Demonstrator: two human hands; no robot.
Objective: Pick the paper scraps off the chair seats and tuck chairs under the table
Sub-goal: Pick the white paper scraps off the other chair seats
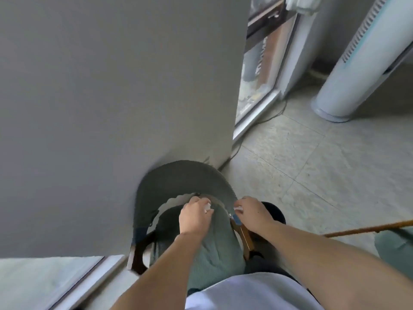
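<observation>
A chair with a curved grey padded back (pixel 183 175) and a brown wooden frame (pixel 247 239) stands at the near edge of the large grey table top (pixel 111 97). Most of the chair's back lies under or against that edge, and the seat is largely hidden by my arms and green fabric. My left hand (pixel 194 217) rests on the back's inner rim with a white paper scrap (pixel 207 208) pinched in its fingers. My right hand (pixel 253 214) grips the rim's right end and holds another white scrap (pixel 238 208).
A tall white column appliance (pixel 357 63) stands on the tiled floor (pixel 312 164) at the right. A glass door frame (pixel 257 97) and a thin cable (pixel 268 117) run beside the table. A brown stick (pixel 368 229) crosses at the right. A window ledge (pixel 67 283) sits lower left.
</observation>
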